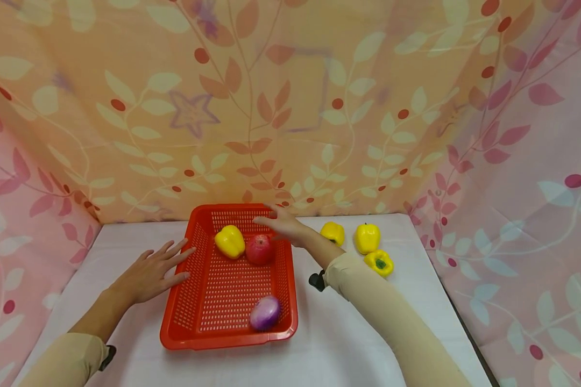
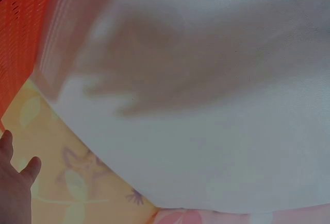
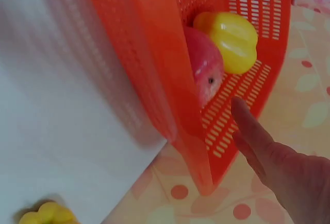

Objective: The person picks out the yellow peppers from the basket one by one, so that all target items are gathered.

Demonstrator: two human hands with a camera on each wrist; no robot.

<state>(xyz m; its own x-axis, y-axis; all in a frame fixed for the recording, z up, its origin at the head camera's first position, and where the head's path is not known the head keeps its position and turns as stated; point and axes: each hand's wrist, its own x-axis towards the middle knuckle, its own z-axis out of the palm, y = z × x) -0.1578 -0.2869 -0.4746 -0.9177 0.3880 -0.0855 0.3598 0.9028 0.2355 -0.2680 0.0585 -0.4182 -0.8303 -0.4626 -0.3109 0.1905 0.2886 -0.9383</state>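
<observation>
A red plastic basket sits on the table. Inside it are a yellow bell pepper and a red pomegranate side by side towards the back, with a rounded purple-and-white vegetable in the front right corner. My left hand has its fingers spread at the basket's left rim; whether they touch it I cannot tell. Over the back right corner is my right hand, fingers extended and nothing in them. The right wrist view shows that hand beside the pomegranate, apart from it.
Right of the basket lie three more yellow bell peppers, one partly hidden by my right forearm, another farther right and a third in front of that. The white table meets patterned cloth walls at the back and sides.
</observation>
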